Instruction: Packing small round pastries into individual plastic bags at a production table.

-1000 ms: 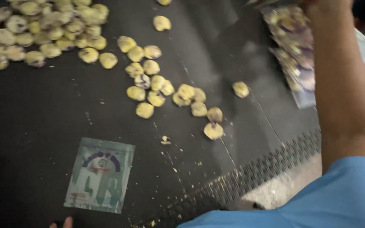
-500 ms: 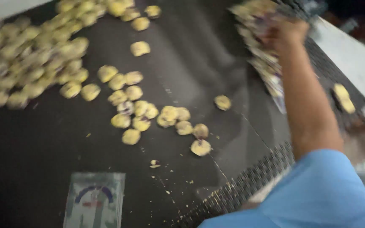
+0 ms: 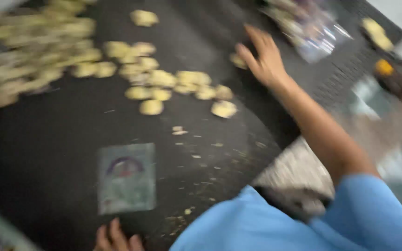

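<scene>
My right hand (image 3: pixel 264 58) reaches out flat over the black belt (image 3: pixel 61 158), fingers spread, palm down beside a single round yellow biscuit (image 3: pixel 238 60). It holds nothing. A cluster of yellow biscuits (image 3: pixel 164 81) lies just left of it, and a bigger heap (image 3: pixel 33 56) sits at the far left. Only the fingertips of my left hand (image 3: pixel 115 237) show at the bottom edge, resting on the belt below a flat pale packet (image 3: pixel 126 176). The picture is motion-blurred.
A clear packet filled with biscuits (image 3: pixel 308 30) lies at the top right on the belt. Crumbs (image 3: pixel 196 158) scatter across the belt's middle. More biscuits (image 3: pixel 375 32) sit on a ledge at the far right. My blue sleeve (image 3: pixel 266 223) fills the bottom right.
My right hand has left the filled packet at the top right and swung down and left onto the belt near the lone biscuit. The view has shifted right.
</scene>
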